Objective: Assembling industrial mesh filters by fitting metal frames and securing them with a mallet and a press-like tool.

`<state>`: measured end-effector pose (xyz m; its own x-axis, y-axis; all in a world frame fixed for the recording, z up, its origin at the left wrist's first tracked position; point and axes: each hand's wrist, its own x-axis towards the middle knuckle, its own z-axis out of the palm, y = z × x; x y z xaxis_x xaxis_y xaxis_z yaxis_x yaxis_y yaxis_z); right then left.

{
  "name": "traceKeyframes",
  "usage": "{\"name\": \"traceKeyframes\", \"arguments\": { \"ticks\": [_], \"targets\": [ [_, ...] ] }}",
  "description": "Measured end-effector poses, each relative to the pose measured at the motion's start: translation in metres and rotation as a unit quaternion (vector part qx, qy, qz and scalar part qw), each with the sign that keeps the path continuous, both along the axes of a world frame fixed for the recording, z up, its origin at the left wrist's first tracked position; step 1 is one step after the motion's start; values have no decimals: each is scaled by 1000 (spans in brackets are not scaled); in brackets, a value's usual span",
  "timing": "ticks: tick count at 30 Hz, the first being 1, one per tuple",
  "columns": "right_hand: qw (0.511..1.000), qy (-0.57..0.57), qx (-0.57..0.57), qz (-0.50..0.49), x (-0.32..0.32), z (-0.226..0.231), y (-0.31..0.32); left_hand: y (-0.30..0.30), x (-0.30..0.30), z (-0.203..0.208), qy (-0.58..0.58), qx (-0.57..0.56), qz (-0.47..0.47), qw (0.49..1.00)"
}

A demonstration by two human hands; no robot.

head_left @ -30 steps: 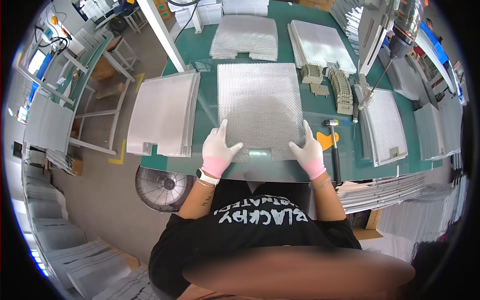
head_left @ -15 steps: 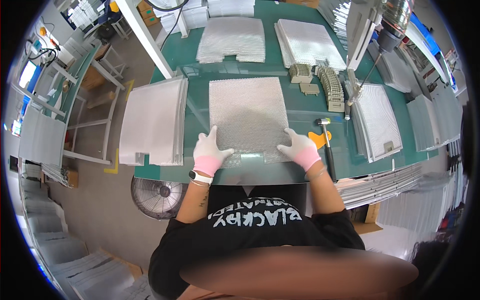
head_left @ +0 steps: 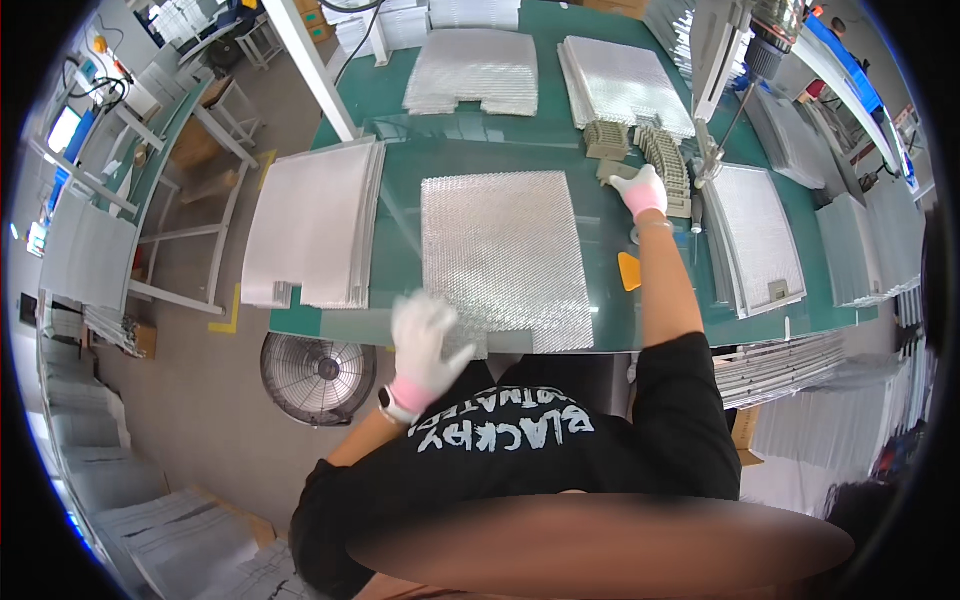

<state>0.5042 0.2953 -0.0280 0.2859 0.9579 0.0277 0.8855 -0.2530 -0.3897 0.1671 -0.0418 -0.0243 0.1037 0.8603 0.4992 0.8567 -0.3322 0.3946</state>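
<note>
A silver mesh panel (head_left: 505, 255) lies flat in front of me, its notched near side reaching the front edge of the green table (head_left: 400, 235). My left hand (head_left: 425, 345), in a white glove with a pink cuff, is at the panel's near left corner, slightly blurred, with fingers apart and nothing in them. My right hand (head_left: 642, 192), gloved the same way, reaches to the back right. Its fingers close on the edge of a small beige plastic piece (head_left: 608, 170), beside a short row (head_left: 606, 140) and a long curved row (head_left: 668, 170) of similar pieces.
Stacked panels stand at the left (head_left: 312, 225), back (head_left: 472, 70), back right (head_left: 625, 85) and right (head_left: 755, 240). An orange piece (head_left: 629, 271) lies beside my right forearm, which covers most of the hammer. A power driver (head_left: 770, 45) hangs at upper right. A floor fan (head_left: 320, 375) is below.
My right hand has left the panel and moved away from me to the beige piece. The panel has slid toward me. My left hand has drawn back toward my body.
</note>
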Motion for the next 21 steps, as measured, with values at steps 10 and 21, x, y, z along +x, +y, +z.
{"name": "traceKeyframes", "arguments": {
  "ticks": [10, 21],
  "targets": [
    [818, 502, -109, 260, -59, -14, -310, -36, 49, -84, -773, -382, 43, 505],
    [633, 737, -215, 99, -98, -107, -354, -62, 56, -101, -768, -354, -15, 534]
  ]
}}
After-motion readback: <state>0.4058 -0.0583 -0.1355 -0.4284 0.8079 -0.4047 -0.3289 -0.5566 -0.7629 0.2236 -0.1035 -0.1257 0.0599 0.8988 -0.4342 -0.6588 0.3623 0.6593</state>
